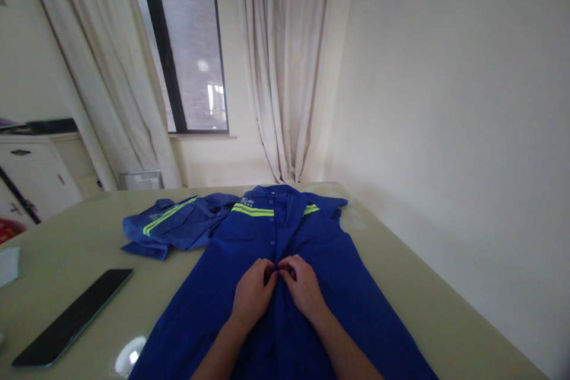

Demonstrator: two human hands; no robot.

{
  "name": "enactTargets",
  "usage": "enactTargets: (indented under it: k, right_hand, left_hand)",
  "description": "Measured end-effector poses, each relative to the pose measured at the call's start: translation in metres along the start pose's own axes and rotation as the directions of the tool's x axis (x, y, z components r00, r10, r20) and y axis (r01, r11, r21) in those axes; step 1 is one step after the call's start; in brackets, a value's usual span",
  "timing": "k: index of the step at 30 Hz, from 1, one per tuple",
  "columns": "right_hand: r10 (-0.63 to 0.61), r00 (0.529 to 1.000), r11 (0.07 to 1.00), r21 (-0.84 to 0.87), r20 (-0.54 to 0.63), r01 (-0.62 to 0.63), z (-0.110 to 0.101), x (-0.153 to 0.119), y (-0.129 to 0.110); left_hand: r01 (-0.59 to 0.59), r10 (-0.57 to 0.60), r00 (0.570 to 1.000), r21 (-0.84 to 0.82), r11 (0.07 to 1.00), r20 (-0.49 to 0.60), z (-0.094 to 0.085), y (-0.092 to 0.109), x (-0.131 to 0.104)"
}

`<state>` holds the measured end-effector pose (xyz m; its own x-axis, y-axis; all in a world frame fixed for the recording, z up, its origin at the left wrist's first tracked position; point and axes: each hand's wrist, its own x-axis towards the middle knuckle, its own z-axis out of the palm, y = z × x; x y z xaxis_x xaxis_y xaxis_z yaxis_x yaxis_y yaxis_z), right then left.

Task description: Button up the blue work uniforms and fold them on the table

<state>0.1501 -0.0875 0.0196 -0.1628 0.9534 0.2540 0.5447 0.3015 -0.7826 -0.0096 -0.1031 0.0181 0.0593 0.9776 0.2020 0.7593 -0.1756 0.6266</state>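
A blue work garment (338,273) with yellow-green reflective stripes lies spread on the table, its collar at the far end. Its front edges meet along the middle, with several buttons showing on the left side above the hands; the upper front is partly open. My left hand (255,288) and my right hand (303,286) meet at the centre front, thumbs and fingers pinched on the fabric edges. Whether a button is between the fingertips is hidden. A second blue garment (182,225) with similar stripes lies crumpled at the left, beside the first one's shoulder.
The pale green table (374,237) runs along the wall at the right. A dark flat tablet-like object (75,314) lies at the left front, with a white item (9,265) at the left edge. Behind are a white cabinet (35,166), curtains (285,59) and a window.
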Motion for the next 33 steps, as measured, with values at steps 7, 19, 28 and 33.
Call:
enactTargets:
  k: [7, 19, 28, 33]
  right_hand:
    - [0.003, 1.000, 1.000, -0.006, -0.011, -0.003, 0.001, 0.000, 0.000]
    - [0.015, 1.000, 1.000, -0.023, 0.012, -0.015, 0.001, 0.007, 0.003]
    - [0.002, 0.999, 0.995, -0.096, -0.037, -0.006, 0.002, 0.008, -0.001]
    - [0.050, 0.995, 0.990, -0.123, -0.091, -0.061, 0.002, 0.010, 0.000]
  left_hand:
    - [-0.013, 0.014, 0.999, -0.028, 1.000, 0.033, 0.000, -0.004, 0.003]
    - [-0.056, 0.070, 0.990, -0.112, 0.992, 0.122, -0.011, -0.004, 0.007]
    - [-0.014, 0.015, 0.998, -0.017, 1.000, 0.058, -0.009, 0.008, 0.006]
    - [-0.012, 0.012, 0.999, -0.003, 1.000, 0.042, -0.009, 0.009, 0.007]
